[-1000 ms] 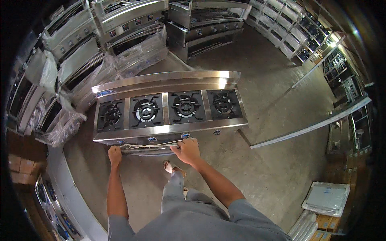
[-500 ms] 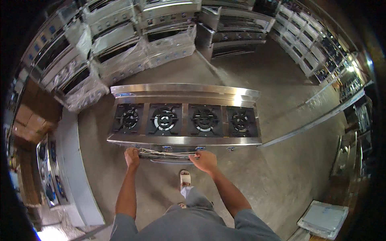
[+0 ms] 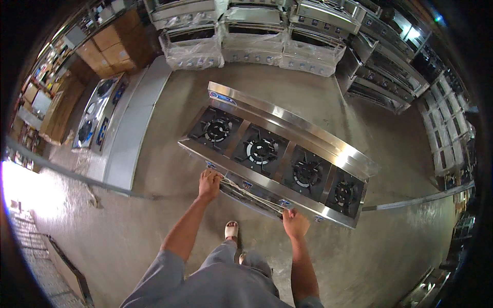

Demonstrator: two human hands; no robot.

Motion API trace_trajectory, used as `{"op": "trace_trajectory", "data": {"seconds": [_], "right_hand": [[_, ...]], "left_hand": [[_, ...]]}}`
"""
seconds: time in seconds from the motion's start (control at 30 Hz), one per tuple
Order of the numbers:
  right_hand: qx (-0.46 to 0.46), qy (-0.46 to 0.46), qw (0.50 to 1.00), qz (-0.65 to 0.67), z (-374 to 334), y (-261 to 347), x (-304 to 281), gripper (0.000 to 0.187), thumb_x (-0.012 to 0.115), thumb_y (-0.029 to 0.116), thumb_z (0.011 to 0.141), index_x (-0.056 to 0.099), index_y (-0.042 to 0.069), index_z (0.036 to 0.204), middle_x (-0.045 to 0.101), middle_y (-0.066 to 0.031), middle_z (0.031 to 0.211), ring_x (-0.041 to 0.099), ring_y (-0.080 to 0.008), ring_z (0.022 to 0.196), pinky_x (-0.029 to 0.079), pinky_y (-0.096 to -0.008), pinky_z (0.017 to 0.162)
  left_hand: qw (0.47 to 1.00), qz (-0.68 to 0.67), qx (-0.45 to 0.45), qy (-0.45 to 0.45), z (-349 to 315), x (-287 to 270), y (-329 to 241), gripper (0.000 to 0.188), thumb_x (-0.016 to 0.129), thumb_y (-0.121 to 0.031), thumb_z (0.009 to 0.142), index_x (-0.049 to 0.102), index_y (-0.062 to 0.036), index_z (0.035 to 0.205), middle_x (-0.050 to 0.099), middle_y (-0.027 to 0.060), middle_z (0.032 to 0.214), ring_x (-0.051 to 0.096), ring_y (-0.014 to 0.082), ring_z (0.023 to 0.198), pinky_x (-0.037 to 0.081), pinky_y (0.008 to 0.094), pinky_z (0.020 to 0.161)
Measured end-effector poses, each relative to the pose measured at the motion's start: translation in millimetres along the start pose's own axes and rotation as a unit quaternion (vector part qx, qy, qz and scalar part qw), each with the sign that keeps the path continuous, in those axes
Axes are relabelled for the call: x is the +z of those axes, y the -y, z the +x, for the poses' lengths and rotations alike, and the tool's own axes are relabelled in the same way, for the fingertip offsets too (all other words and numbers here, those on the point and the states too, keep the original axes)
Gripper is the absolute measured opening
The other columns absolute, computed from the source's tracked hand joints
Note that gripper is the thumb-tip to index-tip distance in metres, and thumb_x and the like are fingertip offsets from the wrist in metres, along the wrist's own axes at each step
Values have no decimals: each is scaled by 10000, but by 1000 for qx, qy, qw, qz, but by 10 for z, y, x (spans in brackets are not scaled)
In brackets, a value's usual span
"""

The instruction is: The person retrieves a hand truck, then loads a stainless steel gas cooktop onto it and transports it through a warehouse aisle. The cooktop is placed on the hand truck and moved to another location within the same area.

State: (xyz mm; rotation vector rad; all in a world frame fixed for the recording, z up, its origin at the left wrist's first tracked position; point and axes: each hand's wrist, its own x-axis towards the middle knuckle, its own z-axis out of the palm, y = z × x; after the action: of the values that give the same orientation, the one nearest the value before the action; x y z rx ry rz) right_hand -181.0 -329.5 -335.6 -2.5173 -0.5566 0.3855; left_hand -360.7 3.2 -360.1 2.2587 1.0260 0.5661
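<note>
A long stainless-steel stove (image 3: 241, 164) with several black burners in a row and a raised back panel lies in front of me, slanting down to the right. Along its front edge runs a dark bar (image 3: 257, 204), with a pale cord (image 3: 246, 192) stretched along it. My left hand (image 3: 209, 184) is closed round the bar's left end, just below a front knob. At the bar's right end, my right hand (image 3: 296, 224) grips it too. What carries the stove underneath is hidden.
Plastic-wrapped steel ranges (image 3: 251, 51) stand stacked at the back. To the left are cardboard boxes (image 3: 115, 51), a smaller cooktop (image 3: 97, 113) and a long grey panel (image 3: 131, 118). More stacked units (image 3: 447, 123) line the right side. Concrete floor (image 3: 169, 215) surrounds my sandalled feet.
My view has swung to the left, bringing the boxes and small cooktop further in. The stove now slants in view, its right end nearer me. Both hands keep their grip on the bar.
</note>
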Motion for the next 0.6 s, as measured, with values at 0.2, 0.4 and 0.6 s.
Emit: {"op": "trace_trajectory", "data": {"seconds": [0.2, 0.4, 0.6], "right_hand": [[-19, -16, 997, -71, -1011, 151, -234, 288, 640, 411, 850, 695, 131, 816, 738, -74, 770, 718, -313, 688, 569, -465, 649], [-19, -22, 999, -42, -2457, 402, -521, 296, 633, 418, 836, 675, 134, 761, 712, -114, 731, 702, -367, 690, 553, -494, 644], [16, -20, 999, -48, -3765, 487, -539, 399, 601, 496, 883, 697, 120, 791, 710, -141, 737, 708, -374, 744, 549, -507, 677]], "left_hand": [[1000, 18, -3, -17, -858, -700, 1, 213, 504, -215, 909, 679, -94, 921, 640, 121, 1024, 545, 342, 1078, 424, 474, 969], [999, 39, 5, 14, -2122, -1601, 160, 192, 500, -201, 913, 643, -77, 945, 633, 144, 1012, 542, 364, 1054, 420, 481, 960], [995, 76, 25, 52, -3288, -2310, 415, 187, 503, -196, 913, 616, -48, 917, 600, 160, 1005, 527, 396, 1016, 416, 510, 938]]}}
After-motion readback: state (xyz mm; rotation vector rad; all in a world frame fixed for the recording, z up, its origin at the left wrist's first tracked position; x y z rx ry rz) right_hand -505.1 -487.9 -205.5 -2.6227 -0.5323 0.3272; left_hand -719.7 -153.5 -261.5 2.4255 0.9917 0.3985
